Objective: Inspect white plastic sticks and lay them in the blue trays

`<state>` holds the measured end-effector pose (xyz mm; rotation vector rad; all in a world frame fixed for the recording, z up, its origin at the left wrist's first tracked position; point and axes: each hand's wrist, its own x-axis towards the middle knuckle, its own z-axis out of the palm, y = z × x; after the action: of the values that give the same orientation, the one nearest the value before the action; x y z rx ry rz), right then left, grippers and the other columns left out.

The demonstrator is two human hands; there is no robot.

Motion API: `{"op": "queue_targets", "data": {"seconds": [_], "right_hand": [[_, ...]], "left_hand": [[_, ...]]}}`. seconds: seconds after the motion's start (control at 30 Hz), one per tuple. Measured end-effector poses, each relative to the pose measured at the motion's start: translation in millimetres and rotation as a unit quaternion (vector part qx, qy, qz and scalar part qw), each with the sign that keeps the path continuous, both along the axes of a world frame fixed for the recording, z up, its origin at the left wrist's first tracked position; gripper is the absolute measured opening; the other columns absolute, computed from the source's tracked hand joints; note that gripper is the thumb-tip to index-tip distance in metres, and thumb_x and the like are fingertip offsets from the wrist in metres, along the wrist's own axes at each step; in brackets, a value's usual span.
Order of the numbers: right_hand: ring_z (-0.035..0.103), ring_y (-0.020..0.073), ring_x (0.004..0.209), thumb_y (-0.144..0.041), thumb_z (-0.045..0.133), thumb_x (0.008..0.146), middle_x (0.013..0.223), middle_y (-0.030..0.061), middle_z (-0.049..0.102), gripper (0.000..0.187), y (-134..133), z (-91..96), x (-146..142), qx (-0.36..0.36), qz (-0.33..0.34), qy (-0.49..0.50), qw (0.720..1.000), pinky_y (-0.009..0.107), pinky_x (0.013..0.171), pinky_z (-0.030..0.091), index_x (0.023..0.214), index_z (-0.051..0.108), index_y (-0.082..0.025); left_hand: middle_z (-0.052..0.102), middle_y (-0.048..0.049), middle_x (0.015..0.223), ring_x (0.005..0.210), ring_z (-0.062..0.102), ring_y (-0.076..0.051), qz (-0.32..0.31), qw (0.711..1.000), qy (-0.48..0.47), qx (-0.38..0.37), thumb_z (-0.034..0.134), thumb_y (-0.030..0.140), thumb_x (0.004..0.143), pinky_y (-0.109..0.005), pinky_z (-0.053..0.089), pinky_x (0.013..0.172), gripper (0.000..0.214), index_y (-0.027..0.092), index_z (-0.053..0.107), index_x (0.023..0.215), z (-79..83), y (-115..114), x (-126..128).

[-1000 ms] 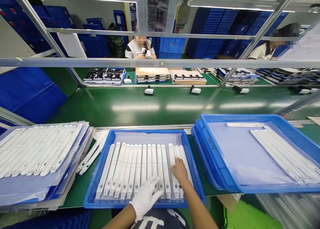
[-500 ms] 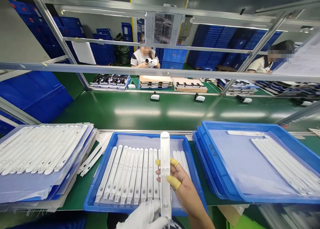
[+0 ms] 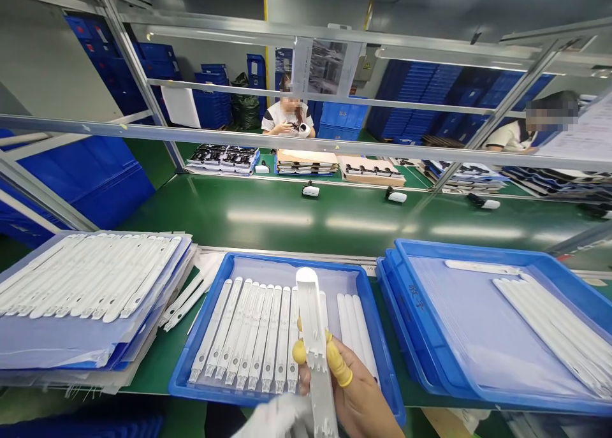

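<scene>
a glossy green bench [image 3: 210,199] lies beyond the strip [image 3: 315,352], which is held tilted above the near side of the tray [image 3: 210,393], pinched between thumb and fingers of the right hand [image 3: 361,390], while the left hand [image 3: 280,419], gloved and blurred, is by its lower end, its fingers impossible to read. a light, steady pinch on the edges should suit it, well above the other strips [image 3: 272,336].

Right hand [image 3: 361,387] holding white strip [image 3: 316,345], gloved left hand [image 3: 280,419], blue tray [image 3: 385,361]
</scene>
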<state>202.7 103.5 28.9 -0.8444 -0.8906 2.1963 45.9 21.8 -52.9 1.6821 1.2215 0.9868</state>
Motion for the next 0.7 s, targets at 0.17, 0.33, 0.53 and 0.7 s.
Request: {"op": "queue_targets", "data": {"seconds": [0.17,0.33,0.53,0.7], "right_hand": [[0.053,0.0151,0.066,-0.058,0.070,0.083,0.074,0.0040,0.063,0.045,-4.5,-2.4,-7.4,-0.007,-0.003,-0.025,1.000,0.030,0.068,0.045,0.106,0.072,-0.019],[0.052,0.0145,0.064,-0.061,0.073,0.079,0.073,0.0027,0.062,0.051,-9.0,-2.1,-12.5,-0.017,0.026,-0.034,0.999,0.030,0.068,0.045,0.113,0.071,-0.022],[0.050,0.0112,0.064,-0.058,0.076,0.079,0.087,0.0045,0.066,0.053,-12.3,2.0,-6.6,-0.032,-0.012,-0.023,0.999,0.028,0.073,0.044,0.117,0.070,-0.022],[0.047,0.0118,0.064,-0.059,0.076,0.078,0.080,0.0031,0.061,0.050,-5.8,2.6,-1.7,0.007,-0.022,-0.004,1.000,0.028,0.072,0.043,0.109,0.072,-0.020]], "left_hand": [[0.054,-0.0128,0.145,0.145,0.038,-0.022,0.175,0.920,0.155,0.313,0.056,0.042,0.097,-0.034,0.030,0.121,0.072,0.026,0.022,0.159,28.8,18.1,-20.4],[0.060,-0.0059,0.143,0.152,0.024,-0.022,0.134,0.850,0.356,0.364,0.047,0.059,0.095,-0.049,-0.001,0.127,0.064,0.030,0.039,0.151,84.0,60.6,-38.2],[0.034,-0.0137,0.161,0.151,0.024,-0.031,0.283,0.931,0.201,0.111,0.038,0.053,0.100,-0.058,0.020,0.123,0.061,0.020,0.039,0.152,67.3,74.9,-54.6],[0.061,-0.0093,0.140,0.133,0.052,-0.031,-0.060,0.990,-0.005,-0.129,0.056,0.040,0.094,-0.047,0.038,0.116,0.046,0.027,0.057,0.138,54.0,42.4,-23.1]]}}
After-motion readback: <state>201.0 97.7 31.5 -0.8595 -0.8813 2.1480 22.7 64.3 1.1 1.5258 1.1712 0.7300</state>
